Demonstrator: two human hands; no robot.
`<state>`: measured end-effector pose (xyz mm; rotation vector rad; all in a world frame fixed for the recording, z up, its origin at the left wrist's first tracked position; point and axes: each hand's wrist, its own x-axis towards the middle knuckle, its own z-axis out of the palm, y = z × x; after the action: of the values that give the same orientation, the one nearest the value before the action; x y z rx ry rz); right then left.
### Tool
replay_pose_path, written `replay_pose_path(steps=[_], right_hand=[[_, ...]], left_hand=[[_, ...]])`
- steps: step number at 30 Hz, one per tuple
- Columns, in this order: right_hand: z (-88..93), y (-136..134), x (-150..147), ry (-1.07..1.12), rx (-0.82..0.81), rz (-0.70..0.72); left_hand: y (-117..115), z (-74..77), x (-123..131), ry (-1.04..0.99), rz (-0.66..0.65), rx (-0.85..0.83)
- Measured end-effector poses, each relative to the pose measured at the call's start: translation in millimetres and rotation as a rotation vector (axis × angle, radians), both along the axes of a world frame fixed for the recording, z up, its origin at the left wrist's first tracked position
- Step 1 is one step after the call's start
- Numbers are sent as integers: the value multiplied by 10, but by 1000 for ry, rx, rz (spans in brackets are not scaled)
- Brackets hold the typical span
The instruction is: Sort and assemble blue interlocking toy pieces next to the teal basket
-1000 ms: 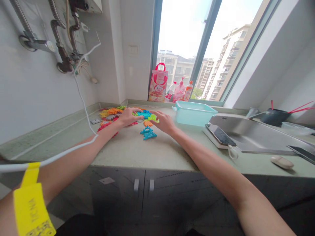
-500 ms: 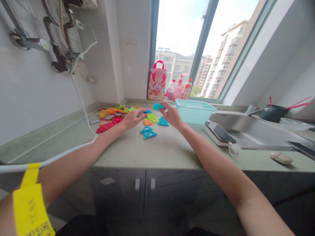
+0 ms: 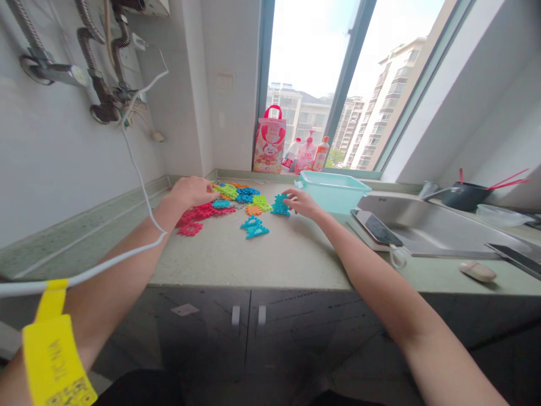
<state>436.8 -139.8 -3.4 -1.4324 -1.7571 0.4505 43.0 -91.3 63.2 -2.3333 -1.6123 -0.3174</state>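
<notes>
We see a teal toy piece (image 3: 279,205) standing on the countertop (image 3: 270,254), just left of the pale teal plastic tub (image 3: 333,193). Our right hand (image 3: 301,202) touches it — the fingers curled loosely round its right edge, pinching it lightly. Just in front of it lies a second blue piece (image 3: 254,227), flat and apart from both hands. Further left spreads a heap of coloured pieces (image 3: 230,198): green, orange, blue and red ones, with a red piece (image 3: 190,228) at its near edge. Our left hand (image 3: 192,191) rests on the far left of that heap, fingers bent down onto the pieces; whether it grips one we cannot tell. Beyond the tub sit a phone (image 3: 377,227) and the steel sink (image 3: 439,225) — a pink bag (image 3: 269,141) and bottles (image 3: 308,155) line the window sill.
</notes>
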Motion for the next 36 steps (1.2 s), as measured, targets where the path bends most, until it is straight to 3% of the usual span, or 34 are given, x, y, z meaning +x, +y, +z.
replay_pose_path(steps=[4,10,14,18,20,23,25,30,36], right_hand=[[-6,19,10,-131,85,-19],[17,0,-3,-349,249,-100],[114,-125,-78,-349,353,-111],[229,-287,-309,-321,464,-12],[250,-350,-465,-273,477,58],[224,-397,-661,-201,431,149],[195,-393,-720,-166,405,167],[220,-293,-555,-117,438,82],[275,-178,-135,-47,419,-179]], left_hand=[[34,-70,29,-25,-175,-141],[131,-175,33,47,-283,-135],[100,-127,-15,47,-207,55],[-57,-91,95,-202,-205,274],[-184,-119,268,-338,-336,273],[-386,-216,595,-449,-658,152],[-476,-280,764,-493,-732,81],[-411,-330,771,-484,-735,31],[-106,-390,462,-337,-433,47]])
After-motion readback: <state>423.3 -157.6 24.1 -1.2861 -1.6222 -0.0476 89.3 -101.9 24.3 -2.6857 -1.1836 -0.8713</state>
